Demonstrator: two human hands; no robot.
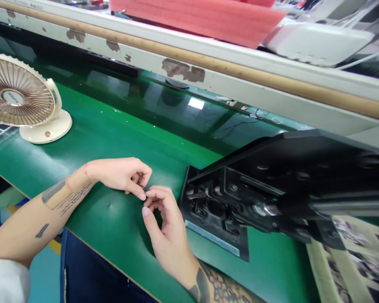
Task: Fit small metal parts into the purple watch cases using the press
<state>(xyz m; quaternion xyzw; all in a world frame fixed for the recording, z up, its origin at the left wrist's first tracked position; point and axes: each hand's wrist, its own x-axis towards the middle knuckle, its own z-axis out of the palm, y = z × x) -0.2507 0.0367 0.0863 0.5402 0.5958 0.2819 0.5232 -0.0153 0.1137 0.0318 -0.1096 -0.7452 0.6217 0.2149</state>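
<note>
Over the green tabletop point(113, 219), my left hand point(123, 173) pinches a small dark part point(145, 189) between thumb and fingers. Most of that part is hidden, so its kind cannot be made out. My right hand point(164, 223) is just beside it, fingers curled, thumb apart from the fingertips. Its fingertips meet the small part's near end, and the palm shows nothing else in it. Right of my right hand stands a black press-like fixture point(214, 210) with a spring, clamps and a metal rod.
A cream desk fan point(22, 97) stands at the left, near a clear plastic tray point(0, 134). Along the back runs a white rail with a tan strip point(208, 63). Beyond it lie red foam sheet point(196, 19) and a white bin point(318, 42). Crates of parts point(353, 252) sit lower right.
</note>
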